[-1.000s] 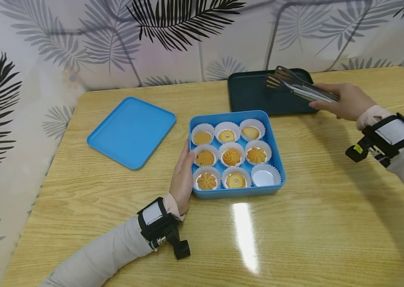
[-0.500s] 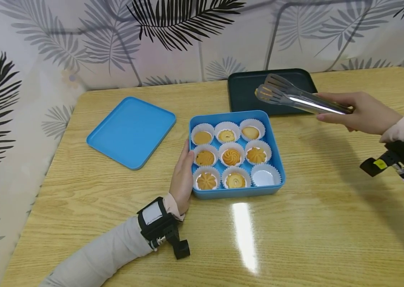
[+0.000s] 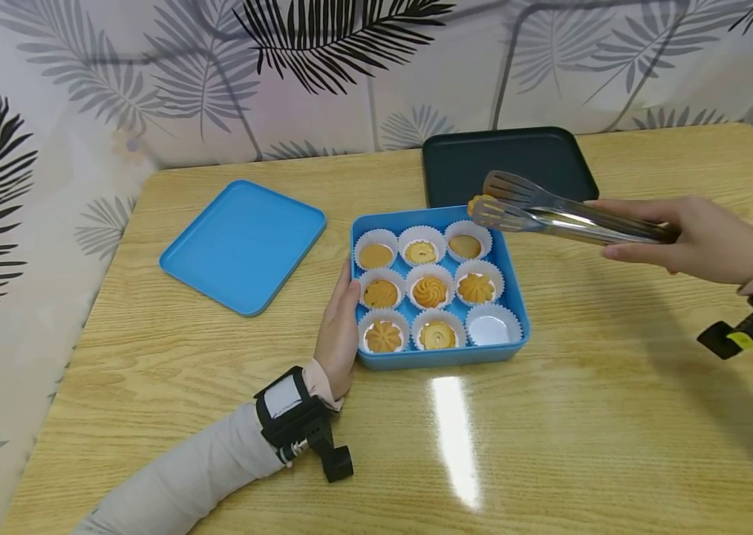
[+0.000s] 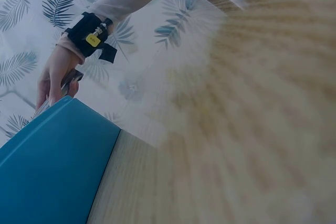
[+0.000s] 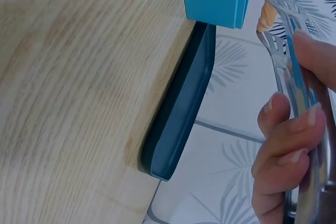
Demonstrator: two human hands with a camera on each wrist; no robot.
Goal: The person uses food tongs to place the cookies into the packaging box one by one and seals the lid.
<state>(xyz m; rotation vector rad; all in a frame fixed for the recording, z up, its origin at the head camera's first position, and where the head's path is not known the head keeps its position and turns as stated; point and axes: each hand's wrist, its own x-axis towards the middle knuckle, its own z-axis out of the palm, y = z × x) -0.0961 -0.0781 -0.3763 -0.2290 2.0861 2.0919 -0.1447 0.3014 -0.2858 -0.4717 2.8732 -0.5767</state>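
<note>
My right hand grips metal serving tongs, whose slotted ends pinch a golden cookie. The tong ends hang over the back right corner of a blue box. Inside the box stand white paper cups in rows. Most cups hold a cookie, such as the swirled cookie in the middle; the front right paper cup is bare. My left hand rests along the box's left side, fingers against the wall. In the left wrist view that hand is out of sight.
Behind the box lies a dark green tray at the table's back edge. A flat blue lid lies to the left of the box on the wooden table. A leaf-patterned cloth hangs behind the table.
My right hand has moved right and toward me, bringing the tongs and cookie from above the dark tray to the box's back right corner. My left hand and the box have stayed put.
</note>
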